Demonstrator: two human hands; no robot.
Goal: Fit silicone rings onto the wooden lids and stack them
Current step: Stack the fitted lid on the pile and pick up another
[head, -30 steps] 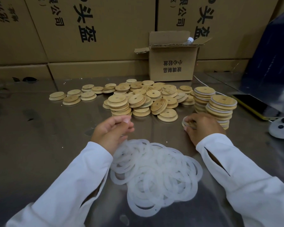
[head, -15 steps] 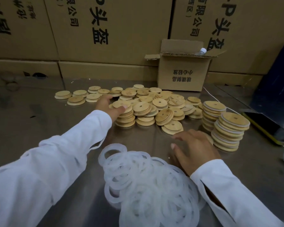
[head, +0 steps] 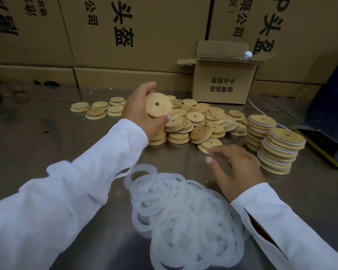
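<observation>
My left hand [head: 140,112] holds a round wooden lid [head: 158,108] with a centre hole, lifted above the heap of bare wooden lids [head: 195,121] in mid-table. My right hand [head: 235,168] hovers with fingers spread and relaxed between the heap and the pile of white silicone rings [head: 185,217] lying near me. At the right stand two stacks of lids fitted with rings [head: 281,151]. The far stack [head: 259,129] is shorter than the near one.
A small open cardboard box [head: 222,82] with a bottle in it stands behind the lids. Large cartons [head: 125,36] wall the back of the metal table [head: 47,133]. A yellow-edged dark device [head: 324,141] lies at the right edge.
My left hand reached from the rings to the lid heap and has lifted one lid off it. My right hand let go at the stacks and moved toward the ring pile.
</observation>
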